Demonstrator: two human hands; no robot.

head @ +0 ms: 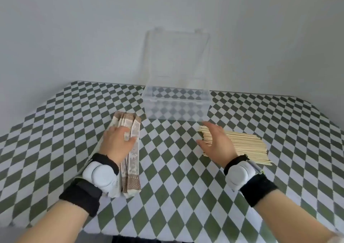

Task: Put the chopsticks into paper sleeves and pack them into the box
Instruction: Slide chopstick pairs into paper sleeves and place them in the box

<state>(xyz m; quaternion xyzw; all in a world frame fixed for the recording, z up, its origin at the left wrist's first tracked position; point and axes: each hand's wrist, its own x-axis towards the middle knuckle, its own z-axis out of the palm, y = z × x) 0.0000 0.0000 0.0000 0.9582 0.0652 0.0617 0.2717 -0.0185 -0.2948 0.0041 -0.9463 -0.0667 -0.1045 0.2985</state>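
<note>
Chopsticks (245, 146): thin pale wooden sticks, heaped right.
Open right hand (216, 142) above them; left hand (117, 142) presses flat paper sleeves (133, 168); clear plastic box (176, 105) far, lid up.

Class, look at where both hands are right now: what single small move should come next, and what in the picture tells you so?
Probably lift one sleeve off the stack. The left hand already rests on the paper sleeves, fingers spread, while the right hand is open over the chopsticks, gripping none. The clear box stands open and looks empty, so nothing seems packed yet.
</note>
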